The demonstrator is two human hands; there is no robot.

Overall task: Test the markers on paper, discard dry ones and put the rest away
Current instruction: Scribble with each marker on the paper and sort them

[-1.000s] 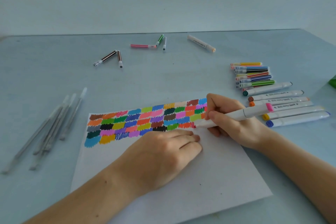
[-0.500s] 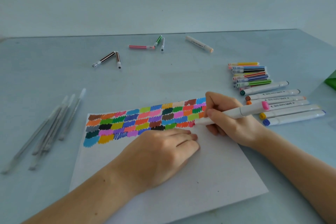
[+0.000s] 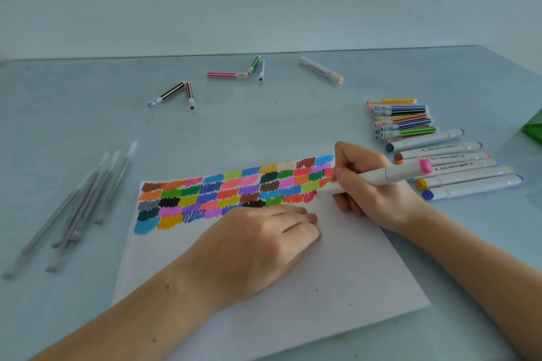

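Paper [image 3: 337,267] flat under everything, swatch grid along its far edge. Left hand [image 3: 258,240] spread flat mid-sheet, pinning it; keep pressing. Right hand [image 3: 378,193] gripping pink-capped marker [image 3: 381,177], tip at grid's right end; scribble lightly, judge ink.

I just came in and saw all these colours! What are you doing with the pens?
A person is trying out markers. The right hand holds a white marker with a pink cap and scribbles with its tip on the paper, at the end of rows of coloured patches. The left hand rests on the sheet. More markers lie in a row to the right, a few lie farther back, and grey pens sit to the left.
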